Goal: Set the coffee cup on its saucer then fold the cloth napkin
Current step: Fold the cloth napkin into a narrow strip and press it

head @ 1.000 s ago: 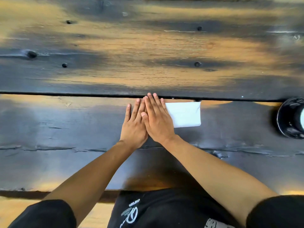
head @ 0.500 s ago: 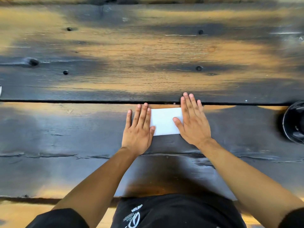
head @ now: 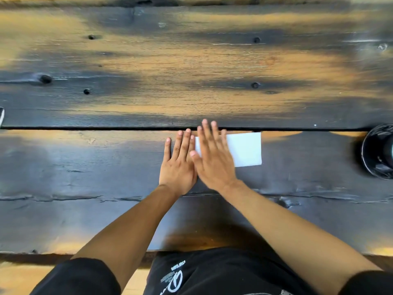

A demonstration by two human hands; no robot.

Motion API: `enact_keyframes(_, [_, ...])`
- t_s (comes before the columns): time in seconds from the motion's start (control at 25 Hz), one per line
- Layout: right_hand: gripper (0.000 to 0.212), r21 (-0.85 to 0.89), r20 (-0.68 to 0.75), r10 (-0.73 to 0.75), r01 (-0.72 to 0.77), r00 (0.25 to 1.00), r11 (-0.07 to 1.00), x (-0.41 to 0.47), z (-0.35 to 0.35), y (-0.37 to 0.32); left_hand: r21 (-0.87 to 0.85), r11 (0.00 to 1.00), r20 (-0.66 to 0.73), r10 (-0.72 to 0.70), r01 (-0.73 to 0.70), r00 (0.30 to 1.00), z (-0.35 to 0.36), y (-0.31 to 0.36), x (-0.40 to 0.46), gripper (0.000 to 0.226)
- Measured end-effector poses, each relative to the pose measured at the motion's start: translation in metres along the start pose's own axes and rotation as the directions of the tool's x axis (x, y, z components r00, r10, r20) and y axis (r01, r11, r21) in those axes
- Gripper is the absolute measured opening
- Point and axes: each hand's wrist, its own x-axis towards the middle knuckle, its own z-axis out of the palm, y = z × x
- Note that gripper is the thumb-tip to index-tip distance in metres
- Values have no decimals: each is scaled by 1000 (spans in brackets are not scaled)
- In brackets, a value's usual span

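Hands flat on napkin

Folded white rectangular cloth napkin (head: 244, 149) is lying on the dark charred wooden plank table (head: 85, 167), just below the plank gap. Left hand (head: 178, 165) is resting flat, fingers extended, at its left end. Right hand (head: 212, 160), fingers spread, is lying palm-down over the napkin, motion-blurred. Glossy black round saucer (head: 376, 152) is sitting at the right edge, well apart.

- Two bare forearms, uncovered from wrist to above the elbow; no watch, ring or band shows on the left hand (head: 177, 167) or the right hand (head: 213, 165)
- Short black fabric sleeves (head: 78, 277) at both lower corners; plain, with no print visible
- Black garment with white printed markings (head: 173, 283) across the lap: a rounded logo outline and small lines of lettering (too small to read); a further scrap of white print sits near the bottom edge
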Motion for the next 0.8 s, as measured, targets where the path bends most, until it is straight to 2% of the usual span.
enact_keyframes(0.12, [75, -91, 46, -21, 25, 999, 996, 2, 18, -12, 26, 1000, 23, 13, -13, 1000, 0, -3, 0, 83])
enact_keyframes(0.32, [75, -196, 52, -126, 134, 991, 971, -8, 13, 45, 29, 999, -6, 13, -13, 1000, -1, -4, -2, 70])
enact_keyframes(0.44, [72, -236, 28, -82, 86, 996, 968, -14, 3, 89, 29, 1000, -11, 8, -7, 1000, 0, -3, 1, 68])
enact_keyframes(0.6, [80, -230, 26, 53, -45, 998, 972, -25, -8, 129, 40, 999, 7, 1, -1, 1000, 3, -4, 1, 68])
enact_keyframes(0.8, [81, -232, 124, 133, -102, 983, 967, -24, -21, 124, 13, 1000, 102, -9, 8, 995, -14, 1, 2, 69])
